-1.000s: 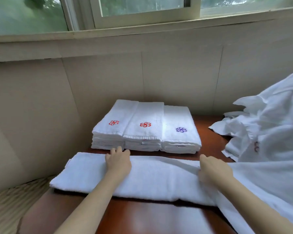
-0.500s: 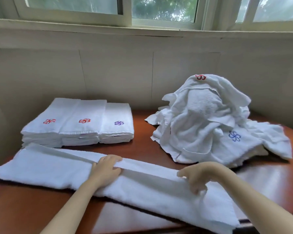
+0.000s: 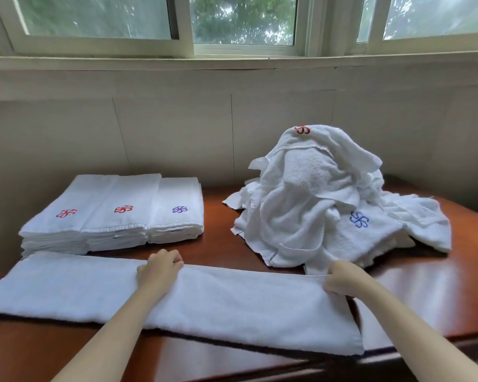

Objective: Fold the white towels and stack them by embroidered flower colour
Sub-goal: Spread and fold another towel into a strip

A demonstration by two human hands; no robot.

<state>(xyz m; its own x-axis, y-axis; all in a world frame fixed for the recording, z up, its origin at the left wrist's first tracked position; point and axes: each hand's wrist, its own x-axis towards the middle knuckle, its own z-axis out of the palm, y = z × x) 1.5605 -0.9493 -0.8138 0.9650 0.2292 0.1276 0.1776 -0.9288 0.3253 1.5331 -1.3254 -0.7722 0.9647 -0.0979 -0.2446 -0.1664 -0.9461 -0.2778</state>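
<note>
A long white towel [image 3: 232, 304], folded lengthwise, lies across the near part of the wooden table [image 3: 425, 299]. My left hand [image 3: 159, 270] grips its far edge near the middle. My right hand [image 3: 341, 279] pinches the far edge near the towel's right end. Behind on the left stand three folded stacks side by side: two with red flowers [image 3: 66, 213] [image 3: 123, 209] and one with a purple flower [image 3: 180, 209]. A loose heap of unfolded towels [image 3: 315, 202] sits at the right, showing a red flower on top and a blue flower [image 3: 359, 219] lower down.
A beige wall [image 3: 177, 133] runs right behind the table, with windows above it. The table's front edge [image 3: 398, 357] lies just below the folded towel's right end.
The view has swung right, bringing the heap into sight. Both hands have carried the towel's edge away from me, and the towel now lies as a flat, even strip.
</note>
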